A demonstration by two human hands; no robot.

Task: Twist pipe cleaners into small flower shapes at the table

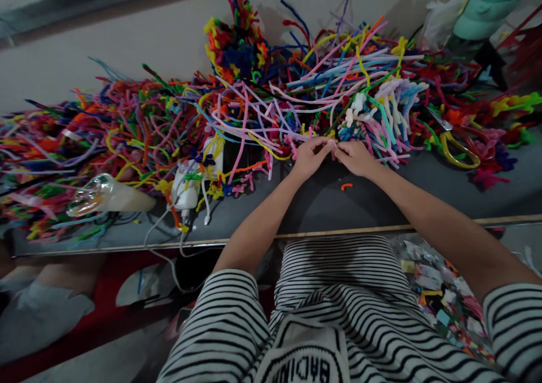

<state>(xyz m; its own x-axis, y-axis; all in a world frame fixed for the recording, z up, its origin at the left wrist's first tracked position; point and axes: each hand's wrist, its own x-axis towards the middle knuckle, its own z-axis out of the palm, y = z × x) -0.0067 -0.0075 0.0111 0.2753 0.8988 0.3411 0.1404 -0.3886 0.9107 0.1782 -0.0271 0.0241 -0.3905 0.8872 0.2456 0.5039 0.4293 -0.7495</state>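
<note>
single head-worn view, facing forward and steeply down, both hands within arm's reach

A grey table (359,210) (pale-edged) stands before a dim, plain wall (148,38).

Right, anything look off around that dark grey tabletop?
A pale, cup-shaped container with a clear plastic top lies on its side at the left, apparently tipped; no spill visible. A thin white cable hangs over the front edge of the grey tabletop, a possible snag.

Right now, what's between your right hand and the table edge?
An orange bit and a tiny speck lie between the right hand and the table edge, in the head view.
</note>
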